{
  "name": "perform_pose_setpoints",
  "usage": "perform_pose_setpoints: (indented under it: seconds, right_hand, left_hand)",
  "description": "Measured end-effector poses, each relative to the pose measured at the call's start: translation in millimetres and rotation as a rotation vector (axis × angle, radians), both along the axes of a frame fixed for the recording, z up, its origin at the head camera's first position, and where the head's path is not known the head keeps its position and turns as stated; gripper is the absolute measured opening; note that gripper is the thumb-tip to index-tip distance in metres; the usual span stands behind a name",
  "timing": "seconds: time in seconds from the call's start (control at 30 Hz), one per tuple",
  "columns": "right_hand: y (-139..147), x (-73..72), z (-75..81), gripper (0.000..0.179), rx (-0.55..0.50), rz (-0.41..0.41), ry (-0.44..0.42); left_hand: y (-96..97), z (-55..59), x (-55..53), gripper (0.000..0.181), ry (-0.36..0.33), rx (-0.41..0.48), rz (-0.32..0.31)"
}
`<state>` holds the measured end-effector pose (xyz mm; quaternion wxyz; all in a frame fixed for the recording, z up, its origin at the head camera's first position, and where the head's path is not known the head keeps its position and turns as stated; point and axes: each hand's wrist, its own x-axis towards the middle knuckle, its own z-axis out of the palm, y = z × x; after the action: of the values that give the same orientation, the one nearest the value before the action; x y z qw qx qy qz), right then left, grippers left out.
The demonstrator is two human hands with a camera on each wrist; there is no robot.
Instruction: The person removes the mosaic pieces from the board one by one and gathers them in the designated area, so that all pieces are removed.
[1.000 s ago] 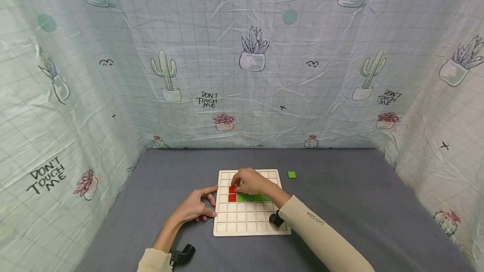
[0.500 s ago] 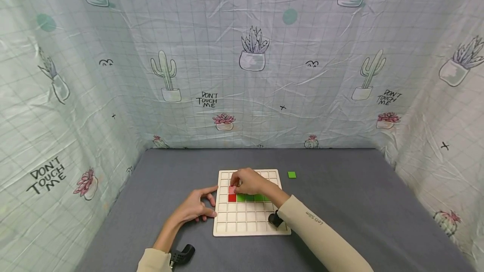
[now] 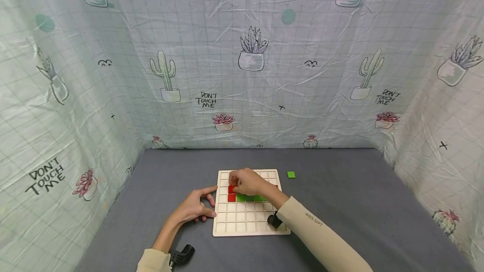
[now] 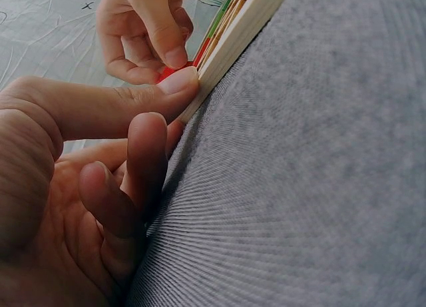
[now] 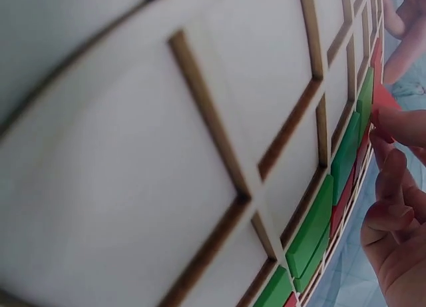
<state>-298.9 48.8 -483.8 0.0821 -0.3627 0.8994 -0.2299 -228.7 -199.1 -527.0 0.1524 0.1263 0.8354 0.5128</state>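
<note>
A pale wooden grid board (image 3: 242,217) lies on the grey table, a row of green tiles (image 3: 249,198) across its middle and a red tile (image 3: 231,198) at that row's left end. Over the board, my right hand (image 3: 247,181) pinches another red tile (image 5: 384,96) between thumb and fingertips; it looks tilted in the right wrist view. The cells under the right hand are partly hidden. My left hand (image 3: 194,205) touches the board's left edge with its extended thumb (image 4: 174,84) and index finger; its other fingers are loosely bent.
A loose green tile (image 3: 291,174) lies on the grey cloth (image 3: 340,196) beyond the board's far right corner. Patterned curtains (image 3: 287,74) enclose the table at the back and both sides. Each wrist wears a black camera (image 3: 183,255).
The pinched red tile looked paler half a second ago and is deep red again now, as if its tilt changed. Both hands stay in nearly the same place; the whole view shifts slightly.
</note>
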Motion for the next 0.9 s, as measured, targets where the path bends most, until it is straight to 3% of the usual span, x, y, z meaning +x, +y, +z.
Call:
perform_pose_setpoints:
  seconds: [0.9]
  right_hand:
    - [5.3,4.0,-2.0,0.011,-0.064,-0.011,0.02]
  left_hand:
    - [-0.5,-2.6,-1.1,0.092,0.024,-0.008,-0.016]
